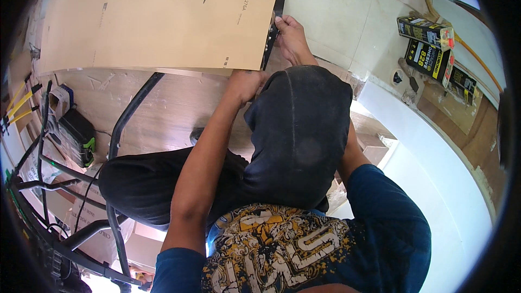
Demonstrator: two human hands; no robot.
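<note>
A large tan sheet (163,19) with small dark printed marks fills the upper left. Along its right side runs a black edge strip (268,46) dotted with small pale specks. My right hand (293,39) is closed at this strip, thumb and fingers pinching its edge. My left hand (247,83) reaches to the sheet's near right corner, and its fingers are hidden beneath the sheet and behind my raised knee (301,125). Whether the left hand grips anything does not show.
Black and yellow rectangular tins (429,59) sit at the right, beside a white curved panel (434,157). A black tubular metal frame (116,130) stands close on the left. Near it lies a black and green case (78,133). Wood-toned flooring (173,108) shows beneath the sheet.
</note>
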